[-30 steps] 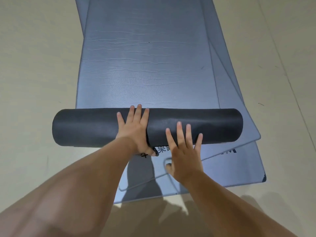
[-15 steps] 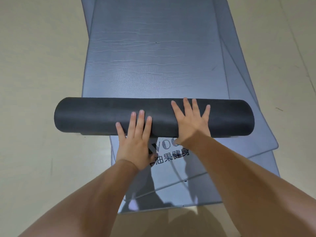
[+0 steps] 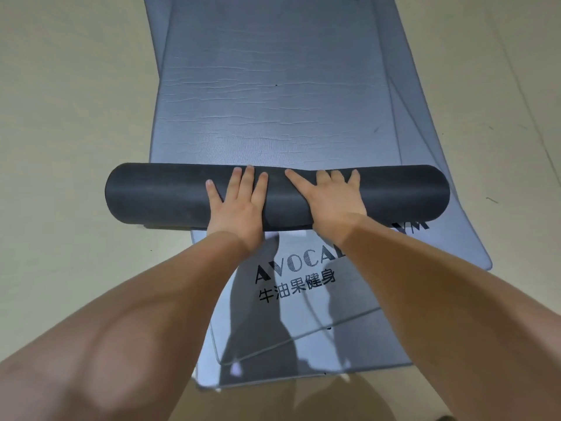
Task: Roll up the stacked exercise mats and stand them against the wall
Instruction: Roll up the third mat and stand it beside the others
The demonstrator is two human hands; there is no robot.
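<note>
Across the middle of the stack, on the floor (image 3: pixel 76 101): the roll (image 3: pixel 158 196), dark side outward, lying left to right.

Flat remainder of the top mat (image 3: pixel 273 101): runs far, past the frame edge (a good deal left to wind, by estimate).

Hands: left hand (image 3: pixel 238 208) and right hand (image 3: pixel 332 202), side by side on the roll's crown near its middle. Grip spread, palms and fingers pressing down, nothing pinched.

Change over the last second: the hands went from staggered to level. The roll travelled farther away and uncovered the printed lettering (image 3: pixel 294 275) on the lower mats (image 3: pixel 349 338).

Meaning: the first mat is winding evenly, its ends roughly flush. Rolling is under way and standing against the wall is not yet begun. At least two mats wait beneath.
</note>
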